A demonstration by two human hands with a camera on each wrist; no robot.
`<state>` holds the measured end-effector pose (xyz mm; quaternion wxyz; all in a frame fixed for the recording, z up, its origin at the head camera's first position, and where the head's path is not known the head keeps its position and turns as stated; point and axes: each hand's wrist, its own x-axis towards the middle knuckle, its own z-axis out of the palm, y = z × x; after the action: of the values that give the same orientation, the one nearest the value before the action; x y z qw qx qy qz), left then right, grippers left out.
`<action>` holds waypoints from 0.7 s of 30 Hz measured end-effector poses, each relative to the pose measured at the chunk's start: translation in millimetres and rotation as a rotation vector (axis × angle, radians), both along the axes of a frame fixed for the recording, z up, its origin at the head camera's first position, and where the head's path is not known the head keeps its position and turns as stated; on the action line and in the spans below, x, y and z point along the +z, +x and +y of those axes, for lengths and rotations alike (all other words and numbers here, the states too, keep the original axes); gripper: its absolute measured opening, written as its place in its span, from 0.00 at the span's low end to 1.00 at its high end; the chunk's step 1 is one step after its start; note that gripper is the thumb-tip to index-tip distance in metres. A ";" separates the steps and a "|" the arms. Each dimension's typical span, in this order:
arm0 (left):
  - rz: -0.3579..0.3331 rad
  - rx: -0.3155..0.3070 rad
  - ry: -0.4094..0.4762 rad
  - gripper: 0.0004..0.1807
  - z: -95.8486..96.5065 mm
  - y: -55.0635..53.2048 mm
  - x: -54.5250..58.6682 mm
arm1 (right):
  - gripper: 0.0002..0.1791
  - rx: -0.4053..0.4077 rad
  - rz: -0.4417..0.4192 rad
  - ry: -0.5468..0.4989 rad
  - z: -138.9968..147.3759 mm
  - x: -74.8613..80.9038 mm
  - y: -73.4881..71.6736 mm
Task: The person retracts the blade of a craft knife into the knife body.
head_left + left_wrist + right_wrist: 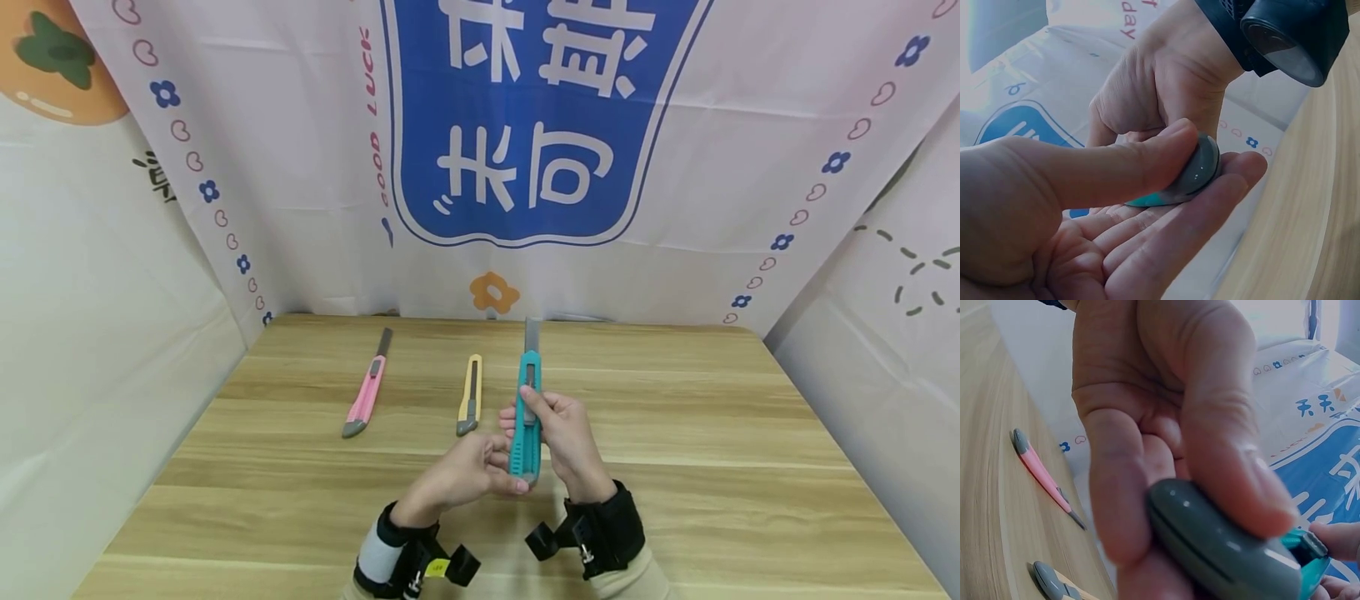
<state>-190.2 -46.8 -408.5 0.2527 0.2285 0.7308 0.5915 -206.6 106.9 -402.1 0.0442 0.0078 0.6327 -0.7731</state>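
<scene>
We find teal knife (527, 442) between hands, long axis near 12–6 o'clock, blade (532, 335) extended toward 12. Left hand (472, 471), at 7–8 o'clock, pinches grey end cap (1202, 167). Right hand (567, 433), at 4 o'clock, grips mid-body, nearer blade. We note yellow knife (476, 367) near, pink knife (367, 393) farther, both toward 9.

Downward head view, wrist close-ups, shared cutter (527, 437)

hands (465, 473) (572, 437) hold teal cutter (527, 440), blade (532, 335) extended; pink cutter (366, 393), yellow cutter (467, 392) on table (262, 517)
</scene>
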 end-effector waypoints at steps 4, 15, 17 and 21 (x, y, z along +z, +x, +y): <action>0.002 0.009 0.006 0.17 -0.3 0.7 0.4 | 0.25 -0.011 -0.013 0.002 -0.3 0.2 0.1; -0.008 0.139 -0.007 0.16 -0.6 1.3 -0.2 | 0.32 -0.060 -0.020 -0.038 0.4 1.0 -1.3; -0.007 0.139 -0.011 0.16 -0.6 1.2 -0.6 | 0.32 -0.061 -0.031 -0.050 0.0 1.1 -1.1; -0.022 0.132 -0.012 0.16 0.4 1.5 -0.9 | 0.31 -0.068 -0.042 -0.058 -1.2 0.6 -0.6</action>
<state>-188.7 -46.5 -409.4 0.2227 0.1718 0.7450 0.6048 -207.2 105.7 -401.4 0.0316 0.0443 0.6082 -0.7919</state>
